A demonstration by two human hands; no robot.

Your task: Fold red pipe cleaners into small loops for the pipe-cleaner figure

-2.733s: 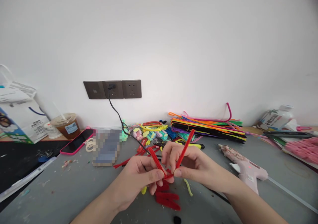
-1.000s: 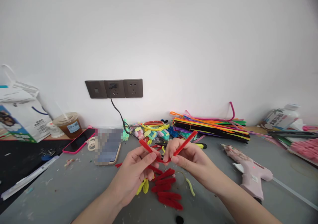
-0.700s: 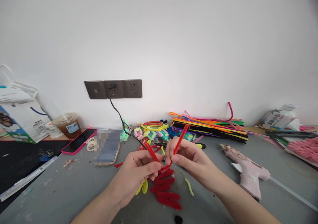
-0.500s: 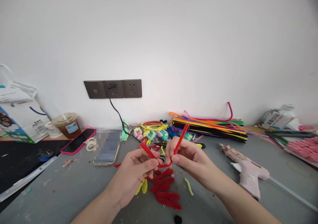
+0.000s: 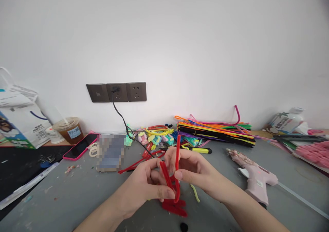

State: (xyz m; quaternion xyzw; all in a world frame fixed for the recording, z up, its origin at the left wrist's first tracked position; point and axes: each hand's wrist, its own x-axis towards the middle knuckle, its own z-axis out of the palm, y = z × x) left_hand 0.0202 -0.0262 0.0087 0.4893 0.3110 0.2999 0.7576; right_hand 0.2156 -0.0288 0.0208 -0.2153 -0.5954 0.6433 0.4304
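A red pipe cleaner (image 5: 178, 153), bent into a narrow V, is held between both hands above the grey table. My left hand (image 5: 151, 185) pinches its folded part near the bend, thumb in front. With thumb and fingers, my right hand (image 5: 191, 167) grips the long upright end. Below them on the table lie several folded red pipe cleaner pieces (image 5: 174, 209), partly hidden by the hands. A short pale green piece (image 5: 195, 193) rests just right of these. More thin red pipe cleaners (image 5: 133, 165) lie behind my left hand.
A pink glue gun (image 5: 258, 179) lies at right. Bundled coloured pipe cleaners (image 5: 216, 132) sit along the wall, with a yellow-black cutter (image 5: 200, 150) before them. At left are a pink-edged phone (image 5: 81, 147), a blurred-out phone (image 5: 111, 153) and a drink cup (image 5: 70, 131).
My hands have come closer together and the red pipe cleaner has gone from a wide bend to a narrow V. Its right end now stands nearly upright.
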